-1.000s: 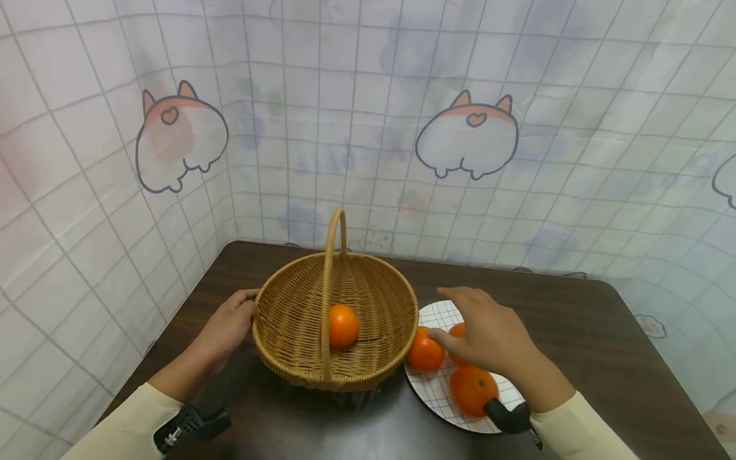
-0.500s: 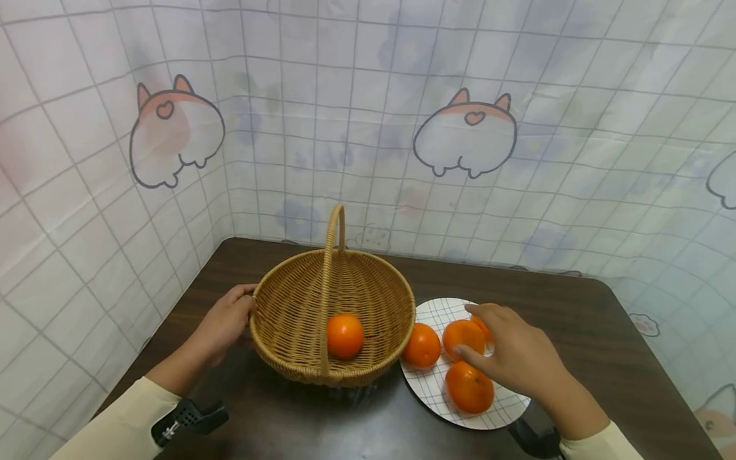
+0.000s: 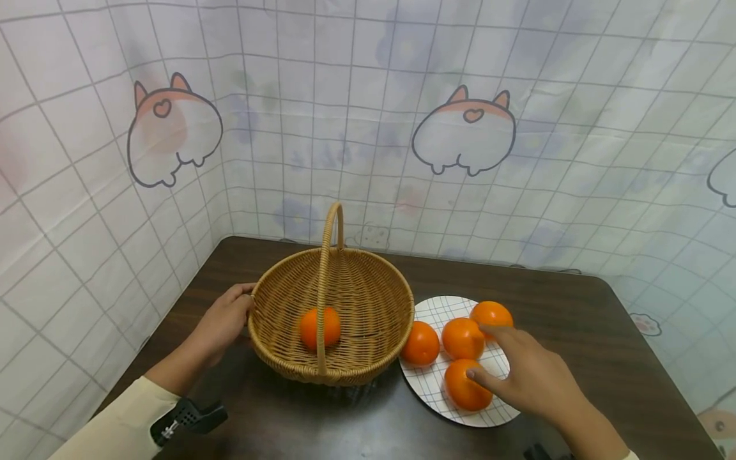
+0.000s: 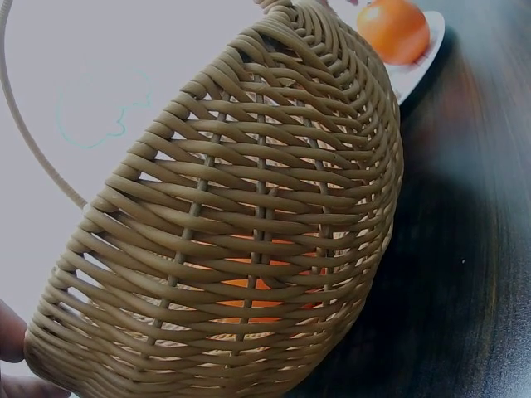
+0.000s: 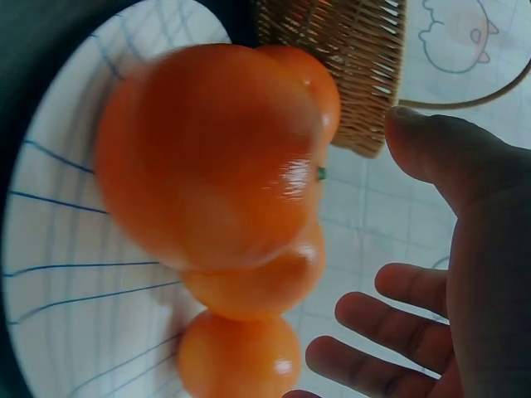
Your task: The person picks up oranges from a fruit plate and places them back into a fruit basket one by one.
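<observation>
A round wicker basket [image 3: 370, 287] with a tall arched handle stands on the table, one orange [image 3: 331, 327] lying inside behind the handle. My left hand [image 3: 223, 322] grips its left rim; in the left wrist view fingertips [image 4: 10, 336] show at the rim's lower end. Right of the basket is a white plate with a grid pattern [image 3: 437, 308], bearing several oranges [image 3: 463, 338]. Over the plate's right side hovers my right hand [image 3: 535, 374], thumb and fingers spread apart and holding nothing. From the right wrist view, the nearest orange [image 5: 211, 157] is apart from the hand.
The dark wooden table [image 3: 552, 300] has its far edge against a hanging cloth [image 3: 374, 128] with a grid and cartoon animals. Another cloth side closes off the left. Straps with black mounts [image 3: 186, 418] sit at the wrists.
My right hand has drawn back from near the basket, to the right and toward me. Inside the basket the orange has rolled to the left. The left hand keeps its grip on the rim.
</observation>
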A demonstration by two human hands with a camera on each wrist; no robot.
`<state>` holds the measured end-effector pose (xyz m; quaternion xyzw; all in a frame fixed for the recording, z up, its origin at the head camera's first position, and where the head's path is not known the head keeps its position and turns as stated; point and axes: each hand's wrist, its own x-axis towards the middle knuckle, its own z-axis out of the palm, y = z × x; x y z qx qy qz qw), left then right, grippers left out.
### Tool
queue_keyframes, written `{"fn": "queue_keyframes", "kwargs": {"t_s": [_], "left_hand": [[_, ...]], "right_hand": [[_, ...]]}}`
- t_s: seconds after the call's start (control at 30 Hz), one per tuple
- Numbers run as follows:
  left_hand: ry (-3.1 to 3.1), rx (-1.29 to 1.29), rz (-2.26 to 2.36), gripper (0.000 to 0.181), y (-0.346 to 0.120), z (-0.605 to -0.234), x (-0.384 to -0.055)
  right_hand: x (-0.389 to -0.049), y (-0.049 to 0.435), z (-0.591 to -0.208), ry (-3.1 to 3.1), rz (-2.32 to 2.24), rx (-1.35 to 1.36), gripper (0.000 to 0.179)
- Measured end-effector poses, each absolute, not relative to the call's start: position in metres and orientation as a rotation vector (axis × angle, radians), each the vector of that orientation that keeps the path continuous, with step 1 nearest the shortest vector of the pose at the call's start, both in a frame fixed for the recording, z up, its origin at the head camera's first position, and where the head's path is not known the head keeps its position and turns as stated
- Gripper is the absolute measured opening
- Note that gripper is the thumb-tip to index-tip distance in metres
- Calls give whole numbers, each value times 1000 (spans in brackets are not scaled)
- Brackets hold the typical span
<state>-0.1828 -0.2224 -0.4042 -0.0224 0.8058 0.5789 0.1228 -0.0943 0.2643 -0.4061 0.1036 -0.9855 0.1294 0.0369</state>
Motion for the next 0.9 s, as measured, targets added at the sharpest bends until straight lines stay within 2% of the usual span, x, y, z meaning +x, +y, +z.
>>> {"fn": "queue_keyframes", "kwargs": {"t_s": [0.4, 0.63, 0.9], "left_hand": [[2362, -70, 1669, 57, -223, -404, -182], [2341, -46, 1679, 58, -227, -406, -183], [2339, -42, 1685, 57, -227, -406, -184]], "right_hand": [[-78, 270, -432, -3091, 446, 269, 91], [-75, 268, -444, -3117, 443, 277, 97], [-74, 266, -450, -3133, 452, 261, 95]]}}
